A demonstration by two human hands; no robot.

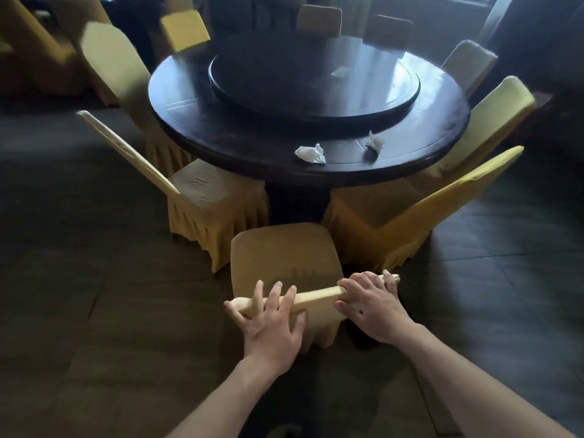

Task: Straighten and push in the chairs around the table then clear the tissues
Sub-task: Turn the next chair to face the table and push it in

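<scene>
A yellow-covered chair [284,257] stands directly in front of me, a short way back from the dark round table [221,134]. My left hand [271,320] lies on the left end of the chair's backrest top with fingers spread. My right hand [369,308] grips the right end, fingers curled over the top edge. Two crumpled white tissues sit near the table's front edge, one [310,153] to the left and one [374,143] to the right. A third pale tissue [340,71] lies on the raised turntable [316,90].
A yellow chair [202,197] at the left is turned away from the table at an angle. Two chairs at the right, the nearer [410,216] and the farther [493,121], stand close together. Several more chairs ring the far side. Dark floor lies all around.
</scene>
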